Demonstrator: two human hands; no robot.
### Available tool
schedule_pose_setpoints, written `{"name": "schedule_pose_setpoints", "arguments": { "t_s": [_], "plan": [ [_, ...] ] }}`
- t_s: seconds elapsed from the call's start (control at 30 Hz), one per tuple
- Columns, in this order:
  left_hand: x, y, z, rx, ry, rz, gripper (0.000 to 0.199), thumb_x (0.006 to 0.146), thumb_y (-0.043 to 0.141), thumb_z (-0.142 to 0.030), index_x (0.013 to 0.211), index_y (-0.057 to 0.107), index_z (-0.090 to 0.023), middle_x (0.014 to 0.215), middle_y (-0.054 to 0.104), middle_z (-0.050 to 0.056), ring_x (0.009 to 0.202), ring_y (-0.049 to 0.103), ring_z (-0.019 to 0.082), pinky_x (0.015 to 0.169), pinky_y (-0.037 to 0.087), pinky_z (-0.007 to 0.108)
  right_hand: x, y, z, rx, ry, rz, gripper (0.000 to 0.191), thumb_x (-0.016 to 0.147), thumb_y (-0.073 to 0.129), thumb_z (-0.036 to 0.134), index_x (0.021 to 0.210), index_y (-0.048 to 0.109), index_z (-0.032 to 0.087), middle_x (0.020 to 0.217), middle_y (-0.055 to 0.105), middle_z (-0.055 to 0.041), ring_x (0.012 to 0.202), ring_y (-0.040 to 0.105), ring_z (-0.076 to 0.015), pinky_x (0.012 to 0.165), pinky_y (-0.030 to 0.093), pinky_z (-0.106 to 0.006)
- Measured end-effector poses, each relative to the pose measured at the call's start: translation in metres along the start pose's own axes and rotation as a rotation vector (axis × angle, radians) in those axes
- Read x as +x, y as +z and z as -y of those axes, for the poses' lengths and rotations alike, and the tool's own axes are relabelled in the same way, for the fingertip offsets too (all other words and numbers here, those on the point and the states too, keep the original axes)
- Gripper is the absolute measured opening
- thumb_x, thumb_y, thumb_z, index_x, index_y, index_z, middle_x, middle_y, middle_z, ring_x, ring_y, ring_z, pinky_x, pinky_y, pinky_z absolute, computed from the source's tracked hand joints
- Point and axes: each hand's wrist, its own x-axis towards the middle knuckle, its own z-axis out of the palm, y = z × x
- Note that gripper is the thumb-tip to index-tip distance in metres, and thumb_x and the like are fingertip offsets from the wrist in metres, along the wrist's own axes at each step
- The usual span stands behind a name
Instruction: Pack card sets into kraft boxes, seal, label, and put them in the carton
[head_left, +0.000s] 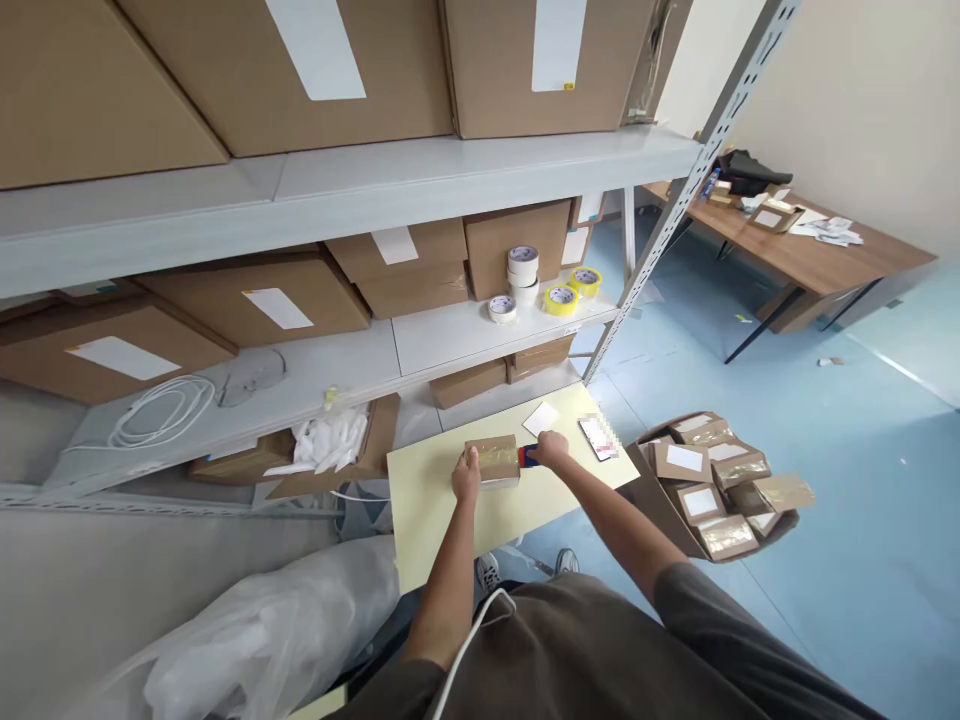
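A small brown cardboard box (491, 456) lies on the pale yellow tabletop (424, 500), with a shiny strip of clear tape along its top. My left hand (466, 475) grips the box's left end, thumb up at the top edge. At the opposite end, my right hand (551, 448) is closed around a dark blue and red tape dispenser (528, 456), which sits right against the box. The hand covers much of the dispenser. Just beyond my right hand lies a white paper square (540, 418). A phone (598, 437) rests farther right on the tabletop.
A large carton (667, 510) full of small taped boxes stands at right. Metal shelving (450, 350) ahead holds big cartons, white tape rolls (523, 265) and yellow tape rolls (561, 300). Plastic wrapping (300, 620) bulges at lower left. A brown desk (825, 240) stands far right.
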Motion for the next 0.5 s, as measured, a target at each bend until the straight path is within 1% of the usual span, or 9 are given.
{"name": "schedule_pose_setpoints", "arguments": {
  "t_s": [0.07, 0.13, 0.2, 0.27, 0.37, 0.43, 0.5],
  "plan": [
    [0.0, 0.0, 0.0, -0.01, -0.011, -0.009, 0.062, 0.106, 0.034, -0.063, 0.14, 0.069, -0.024, 0.132, 0.075, 0.011, 0.123, 0.069, 0.031, 0.096, 0.053, 0.036, 0.012, 0.018, 0.015, 0.044, 0.012, 0.001, 0.03, 0.087, 0.075, 0.027, 0.114, 0.078, 0.012, 0.111, 0.078, -0.0201, 0.105, 0.074, -0.0299, 0.084, 0.053, -0.032],
    [0.0, 0.001, 0.0, -0.032, -0.01, -0.021, 0.061, 0.106, 0.035, -0.062, 0.139, 0.069, -0.023, 0.131, 0.075, 0.012, 0.124, 0.068, 0.032, 0.098, 0.053, 0.036, 0.019, 0.031, 0.011, 0.056, 0.038, 0.007, 0.028, 0.086, 0.073, 0.018, 0.113, 0.078, 0.011, 0.112, 0.078, -0.0218, 0.108, 0.074, -0.0313, 0.088, 0.053, -0.034],
    [-0.001, 0.002, 0.001, -0.054, -0.009, -0.025, 0.061, 0.106, 0.035, -0.062, 0.139, 0.069, -0.023, 0.132, 0.075, 0.012, 0.124, 0.068, 0.032, 0.098, 0.052, 0.036, 0.02, 0.044, -0.006, 0.058, 0.071, 0.015, 0.029, 0.089, 0.069, 0.016, 0.116, 0.077, 0.009, 0.114, 0.077, -0.0238, 0.11, 0.073, -0.0324, 0.09, 0.053, -0.037],
    [-0.001, 0.004, 0.002, -0.068, -0.008, -0.028, 0.062, 0.105, 0.036, -0.062, 0.142, 0.067, -0.022, 0.134, 0.074, 0.013, 0.125, 0.067, 0.032, 0.098, 0.052, 0.036, 0.016, 0.058, -0.029, 0.073, 0.123, 0.016, 0.032, 0.097, 0.061, 0.022, 0.123, 0.074, 0.009, 0.118, 0.075, -0.0253, 0.114, 0.072, -0.0335, 0.093, 0.052, -0.04],
    [-0.002, 0.005, 0.003, -0.072, -0.01, -0.034, 0.063, 0.105, 0.036, -0.063, 0.142, 0.066, -0.023, 0.135, 0.073, 0.012, 0.125, 0.067, 0.032, 0.098, 0.052, 0.035, 0.007, 0.084, -0.057, 0.113, 0.205, 0.035, 0.037, 0.1, 0.054, 0.026, 0.131, 0.07, 0.012, 0.125, 0.073, -0.0243, 0.124, 0.067, -0.0343, 0.101, 0.048, -0.045],
    [-0.001, 0.005, 0.004, -0.075, -0.003, -0.033, 0.063, 0.105, 0.036, -0.064, 0.141, 0.067, -0.022, 0.133, 0.074, 0.013, 0.125, 0.067, 0.031, 0.099, 0.052, 0.035, 0.002, 0.097, -0.065, 0.132, 0.22, 0.063, 0.038, 0.096, 0.058, 0.024, 0.132, 0.069, 0.016, 0.13, 0.072, -0.0217, 0.128, 0.065, -0.0329, 0.104, 0.047, -0.044],
    [0.0, 0.005, 0.005, -0.079, 0.001, -0.03, 0.063, 0.105, 0.036, -0.064, 0.14, 0.067, -0.022, 0.134, 0.074, 0.013, 0.126, 0.067, 0.032, 0.1, 0.052, 0.036, 0.0, 0.104, -0.065, 0.214, 0.212, 0.063, 0.038, 0.094, 0.062, 0.027, 0.13, 0.07, 0.018, 0.131, 0.071, -0.0194, 0.129, 0.064, -0.0321, 0.104, 0.047, -0.043]
  ]
}}
